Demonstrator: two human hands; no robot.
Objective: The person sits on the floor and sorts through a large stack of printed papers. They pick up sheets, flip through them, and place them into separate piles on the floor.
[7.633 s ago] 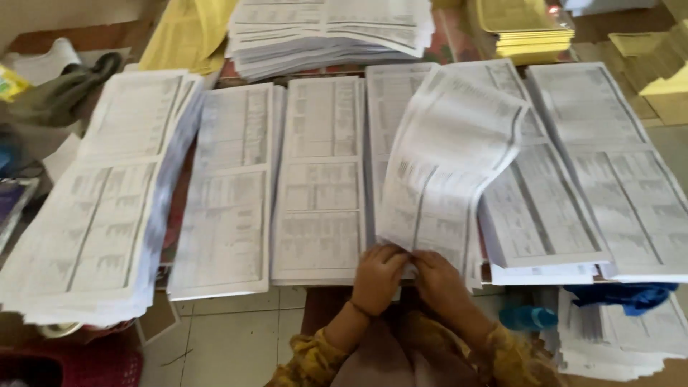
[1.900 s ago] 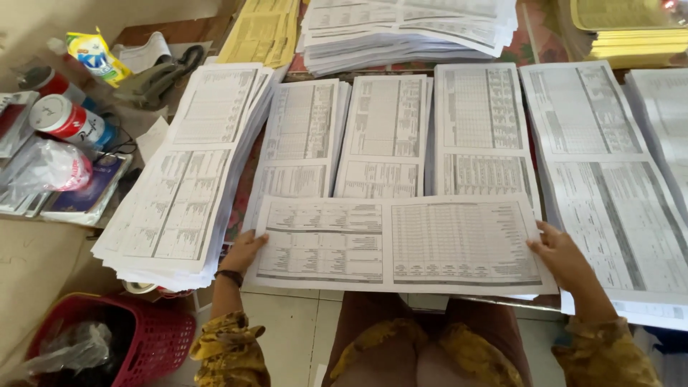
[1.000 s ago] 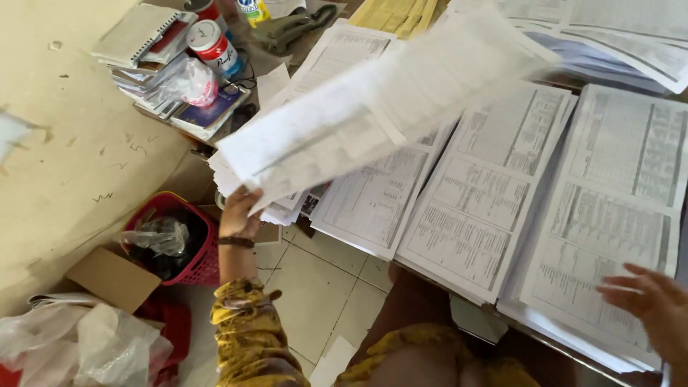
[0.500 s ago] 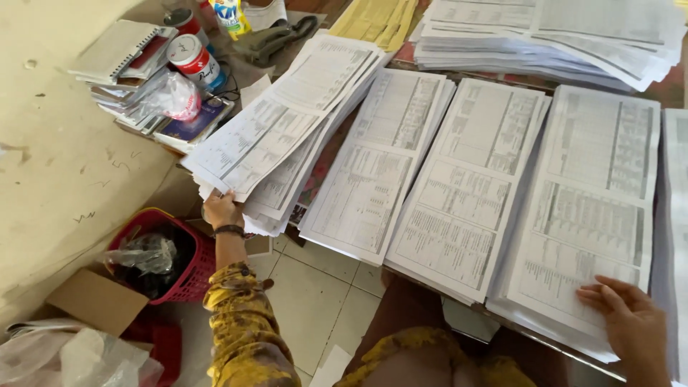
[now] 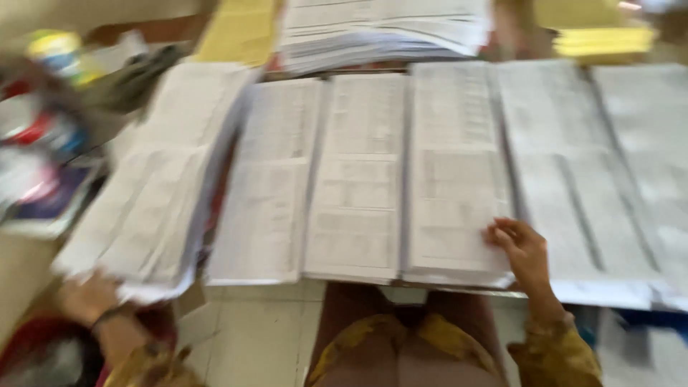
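The view is motion-blurred. Several stacks of white printed sheets lie side by side on a table. My left hand (image 5: 89, 297) is at the near corner of the leftmost stack (image 5: 150, 186), which overhangs the table edge; its grip is too blurred to read. My right hand (image 5: 522, 249) rests on the right near part of the fourth stack (image 5: 455, 165). Its fingers are bent, with the tips at that sheet's right edge next to the fifth stack (image 5: 566, 186). Two more stacks (image 5: 265, 179) (image 5: 358, 172) lie between my hands.
A tall pile of white sheets (image 5: 380, 29) sits at the back, with yellow papers (image 5: 236, 29) beside it and more yellow paper (image 5: 602, 39) at the far right. Blurred cans and clutter (image 5: 43, 136) lie left. A red basket (image 5: 29, 358) stands on the tiled floor (image 5: 251, 337).
My left hand carried a large sheet over to the leftmost stack and laid it there. My right hand moved onto the fourth stack. The view swung back to the right.
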